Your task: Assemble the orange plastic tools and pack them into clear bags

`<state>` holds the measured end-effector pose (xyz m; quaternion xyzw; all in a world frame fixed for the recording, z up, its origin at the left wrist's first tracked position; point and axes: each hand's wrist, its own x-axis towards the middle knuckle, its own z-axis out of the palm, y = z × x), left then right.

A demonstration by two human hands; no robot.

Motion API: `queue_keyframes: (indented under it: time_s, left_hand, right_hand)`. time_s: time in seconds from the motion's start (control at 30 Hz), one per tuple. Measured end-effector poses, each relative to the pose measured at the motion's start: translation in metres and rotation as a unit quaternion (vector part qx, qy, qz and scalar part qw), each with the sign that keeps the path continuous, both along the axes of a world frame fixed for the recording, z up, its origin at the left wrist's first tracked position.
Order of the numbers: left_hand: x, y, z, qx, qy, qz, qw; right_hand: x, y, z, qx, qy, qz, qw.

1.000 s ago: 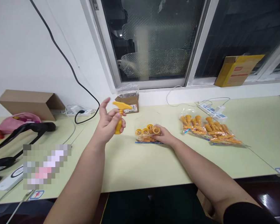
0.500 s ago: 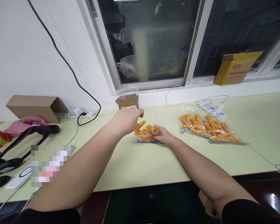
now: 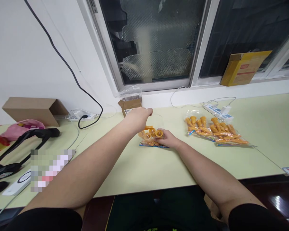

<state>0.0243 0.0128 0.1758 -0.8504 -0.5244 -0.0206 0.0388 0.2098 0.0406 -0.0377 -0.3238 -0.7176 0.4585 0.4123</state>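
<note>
A clear plastic bag with a blue lower edge lies in front of me, with several orange cup-ended plastic pieces in it, their round mouths facing me. My right hand is closed on the bag's right side, its fingers partly hidden behind the pieces. Above the bag's opening, my left hand pinches an orange plastic piece that lies almost level over the others. Most of that piece is hidden by the hand.
Two filled bags of similar orange pieces lie to the right, near a power strip. Behind my left hand stands a small open carton. At left are a cardboard box, a black headset-like frame and cables.
My left hand has shifted slightly right, and the orange piece in it has swung from a slant to nearly level. My right hand stays on the bag.
</note>
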Motion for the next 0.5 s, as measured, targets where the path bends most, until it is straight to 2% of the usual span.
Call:
queue_keyframes:
  time_s: [0.17,0.23,0.3,0.4,0.5]
  left_hand:
    - [0.002,0.0,-0.003,0.027,0.043,0.075,0.996]
    - [0.004,0.001,-0.003,0.014,0.054,0.09,0.994]
    - [0.004,0.003,-0.004,-0.023,0.051,0.051,0.997]
    - [0.004,0.005,-0.01,-0.095,0.019,-0.045,0.994]
    - [0.001,0.006,-0.017,-0.112,0.001,-0.058,0.992]
  right_hand:
    - [0.0,0.001,-0.002,0.006,-0.005,0.007,1.0]
    - [0.0,0.0,-0.001,0.008,-0.004,0.012,1.0]
    - [0.0,-0.001,-0.001,0.01,-0.002,0.015,1.0]
    - [0.0,-0.002,0.001,0.013,-0.002,0.016,1.0]
    - [0.001,-0.003,0.005,0.023,-0.009,0.01,1.0]
